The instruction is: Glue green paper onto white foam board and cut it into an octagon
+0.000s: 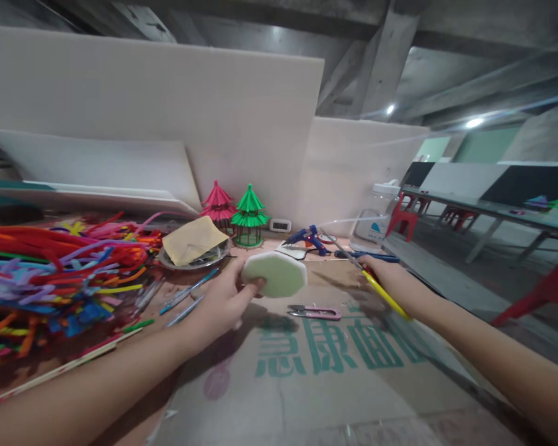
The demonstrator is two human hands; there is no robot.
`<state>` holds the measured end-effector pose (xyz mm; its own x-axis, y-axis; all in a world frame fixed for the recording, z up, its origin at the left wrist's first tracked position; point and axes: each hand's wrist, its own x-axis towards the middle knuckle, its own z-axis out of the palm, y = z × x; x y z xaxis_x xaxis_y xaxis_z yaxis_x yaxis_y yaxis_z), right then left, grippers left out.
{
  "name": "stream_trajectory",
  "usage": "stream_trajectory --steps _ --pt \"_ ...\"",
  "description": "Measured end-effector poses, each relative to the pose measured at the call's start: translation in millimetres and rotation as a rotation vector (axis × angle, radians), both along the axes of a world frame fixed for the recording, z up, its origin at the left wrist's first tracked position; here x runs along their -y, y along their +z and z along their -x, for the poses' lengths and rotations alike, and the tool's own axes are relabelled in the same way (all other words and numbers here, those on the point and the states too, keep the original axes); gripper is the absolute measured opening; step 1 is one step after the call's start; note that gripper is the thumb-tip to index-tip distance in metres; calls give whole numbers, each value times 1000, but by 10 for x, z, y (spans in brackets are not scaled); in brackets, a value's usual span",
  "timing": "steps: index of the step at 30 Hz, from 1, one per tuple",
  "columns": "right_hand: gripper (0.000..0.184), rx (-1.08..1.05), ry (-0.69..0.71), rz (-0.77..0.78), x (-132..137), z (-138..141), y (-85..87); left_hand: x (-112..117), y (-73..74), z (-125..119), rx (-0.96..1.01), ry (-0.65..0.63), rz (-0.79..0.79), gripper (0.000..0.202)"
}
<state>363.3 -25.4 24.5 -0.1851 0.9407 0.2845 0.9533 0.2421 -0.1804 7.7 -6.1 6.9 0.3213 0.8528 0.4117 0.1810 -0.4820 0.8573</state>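
My left hand (225,294) is closed on the edge of a pale green many-sided foam disc (275,274), holding it flat above the cardboard-covered table (307,371). My right hand (380,272) is blurred by motion and grips a yellow-handled tool (385,294) with a thin metal blade (341,251) pointing away to the upper left. Small pink thread snips (315,311) lie on the cardboard just under the disc.
A big heap of coloured pipe cleaners (60,272) fills the left. Behind stand a pink pagoda model (217,204), a green one (249,215), a metal dish with tan paper (193,244), a blue glue gun (308,238) and white foam boards (167,111).
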Motion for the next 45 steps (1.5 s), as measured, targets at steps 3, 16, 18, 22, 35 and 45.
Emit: stream_trajectory --steps 3,16,18,22,35,45 --pt "34 -197 169 -92 62 246 255 32 163 21 12 12 -67 22" --pt "53 -165 480 -378 224 747 541 16 371 173 -73 30 -220 24" --pt "51 -120 478 -392 245 722 511 26 378 171 -97 18 -252 22" --pt "48 -58 428 -395 279 702 470 76 404 138 -108 7 -274 20" --pt "42 -12 454 -372 327 723 490 156 454 92 -144 -16 -367 14" --pt "55 44 426 -419 361 713 510 176 458 85 -119 -23 -338 11"
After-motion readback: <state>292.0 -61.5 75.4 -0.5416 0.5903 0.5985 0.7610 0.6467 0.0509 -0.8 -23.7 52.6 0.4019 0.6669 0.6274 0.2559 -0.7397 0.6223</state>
